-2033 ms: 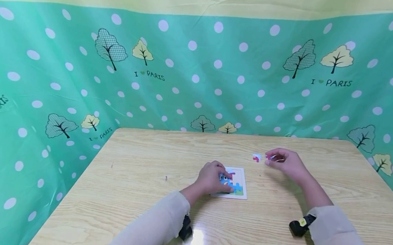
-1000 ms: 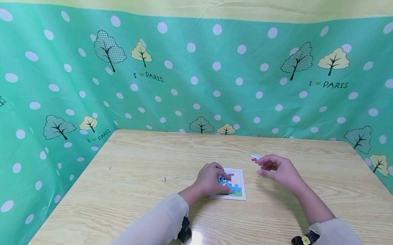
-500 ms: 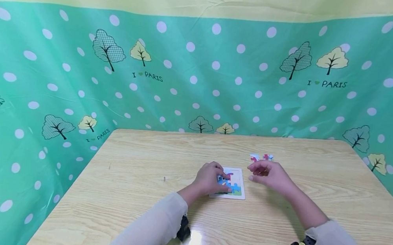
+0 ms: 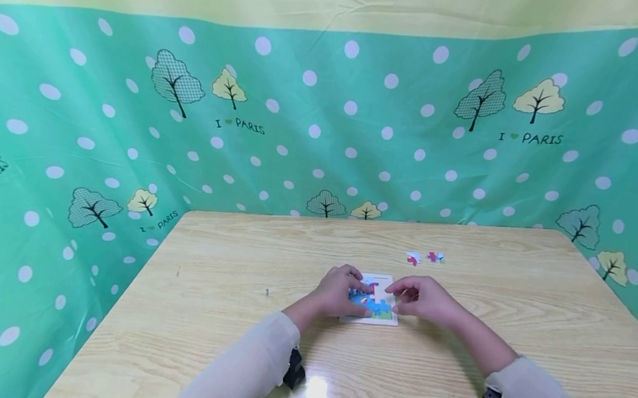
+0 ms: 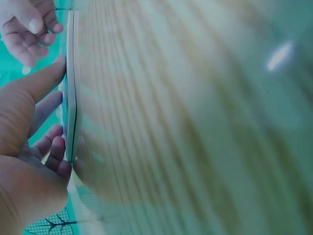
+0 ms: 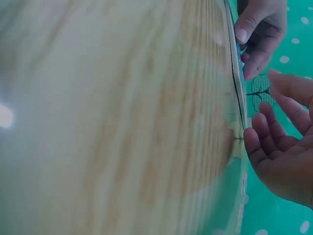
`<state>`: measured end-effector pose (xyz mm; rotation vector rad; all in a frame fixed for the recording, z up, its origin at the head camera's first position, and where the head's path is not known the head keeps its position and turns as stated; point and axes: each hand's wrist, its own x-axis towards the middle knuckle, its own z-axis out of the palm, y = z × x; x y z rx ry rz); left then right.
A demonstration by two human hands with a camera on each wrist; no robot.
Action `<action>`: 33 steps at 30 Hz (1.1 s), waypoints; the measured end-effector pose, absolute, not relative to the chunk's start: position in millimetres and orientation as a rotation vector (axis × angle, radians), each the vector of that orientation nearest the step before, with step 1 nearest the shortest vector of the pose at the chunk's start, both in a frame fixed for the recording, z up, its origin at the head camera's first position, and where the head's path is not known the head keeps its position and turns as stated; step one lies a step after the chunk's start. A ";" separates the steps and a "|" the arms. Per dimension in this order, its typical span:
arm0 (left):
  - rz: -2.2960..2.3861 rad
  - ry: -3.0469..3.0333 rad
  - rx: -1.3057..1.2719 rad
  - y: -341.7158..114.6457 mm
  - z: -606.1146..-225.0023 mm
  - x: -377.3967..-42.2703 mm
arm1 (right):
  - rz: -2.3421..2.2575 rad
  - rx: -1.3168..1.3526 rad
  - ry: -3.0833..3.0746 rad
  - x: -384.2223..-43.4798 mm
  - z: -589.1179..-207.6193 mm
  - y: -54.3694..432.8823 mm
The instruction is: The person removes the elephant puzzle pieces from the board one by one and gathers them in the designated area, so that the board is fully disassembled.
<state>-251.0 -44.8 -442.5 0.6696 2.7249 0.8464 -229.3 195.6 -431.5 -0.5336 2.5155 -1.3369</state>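
A small jigsaw puzzle (image 4: 375,311) in a white frame lies on the table, with a blue picture and a pale gap at its upper right. My left hand (image 4: 339,290) covers its left part, thumb and forefinger resting spread on the picture. The left wrist view has those fingertips right at the board (image 5: 72,98). At the frame's right edge my right hand (image 4: 422,297) hovers, thumb and fingers apart. No piece shows between them in the right wrist view, where the hand (image 6: 281,132) is loosely curved. Two loose jigsaw pieces, one pink and white (image 4: 413,258), one red and blue (image 4: 436,257), lie farther back.
The wooden table (image 4: 222,247) runs back to a green dotted curtain (image 4: 282,106). A tiny dark bit (image 4: 266,292) lies left of the puzzle. Black cameras are strapped at both wrists, below pale sleeves (image 4: 245,365).
My right hand has moved from the loose pieces, left and nearer, to the puzzle's right edge. Both loose pieces show on the table again. The left hand has stayed on the puzzle.
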 end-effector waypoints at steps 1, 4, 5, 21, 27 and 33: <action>0.845 2.727 0.676 -45.0 -443.6 -251.5 | -1.319 -0.541 2.512 -229.8 -432.3 194.7; 0.840 2.732 0.686 -45.3 -444.9 -252.0 | -1.276 -0.551 2.496 -231.9 -434.5 192.0; 0.840 2.736 0.691 -45.2 -445.0 -252.0 | -1.265 -0.556 2.492 -232.2 -434.6 191.0; 0.811 2.726 0.771 -46.6 -444.5 -253.5 | -1.185 -0.574 2.564 -232.0 -436.9 182.7; 0.836 2.720 0.773 -47.3 -444.5 -254.6 | -1.271 -0.559 2.522 -234.0 -436.5 181.4; 0.823 2.729 0.800 -47.5 -446.6 -255.4 | -1.380 -0.524 2.459 -235.4 -435.5 186.3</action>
